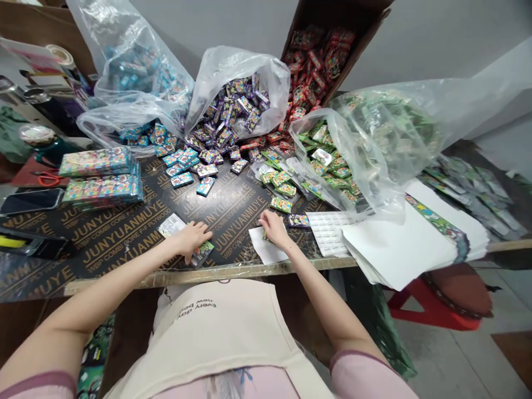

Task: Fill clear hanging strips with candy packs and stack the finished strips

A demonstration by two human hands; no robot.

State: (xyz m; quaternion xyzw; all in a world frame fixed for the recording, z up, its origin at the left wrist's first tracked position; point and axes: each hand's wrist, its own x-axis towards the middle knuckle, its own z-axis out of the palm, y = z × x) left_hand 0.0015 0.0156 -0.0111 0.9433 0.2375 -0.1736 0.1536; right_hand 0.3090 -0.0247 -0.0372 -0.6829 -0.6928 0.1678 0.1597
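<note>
My left hand [192, 241] lies with its fingers spread over a flat printed packet [203, 255], green and dark at its lower end. A white label [172, 225] with fine print shows beyond the fingers. My right hand [274, 228] is closed, its fingers curled down over a white sheet of paper [264, 249] near the table's front edge. A bit of something greenish shows under those fingers, too covered to name. Just right of that hand lies a purple small box [298, 221]. A green small box [281, 204] is a little beyond it.
Plastic bags hold blue [160, 134], purple [233, 108] and green boxes [332, 160]. Red boxes spill from a carton [361, 50]. Wrapped packs [102, 183], scissors [46, 177] and a phone [31, 201] lie left. A sticker sheet [332, 233] and white sheets [399, 249] overhang the front edge.
</note>
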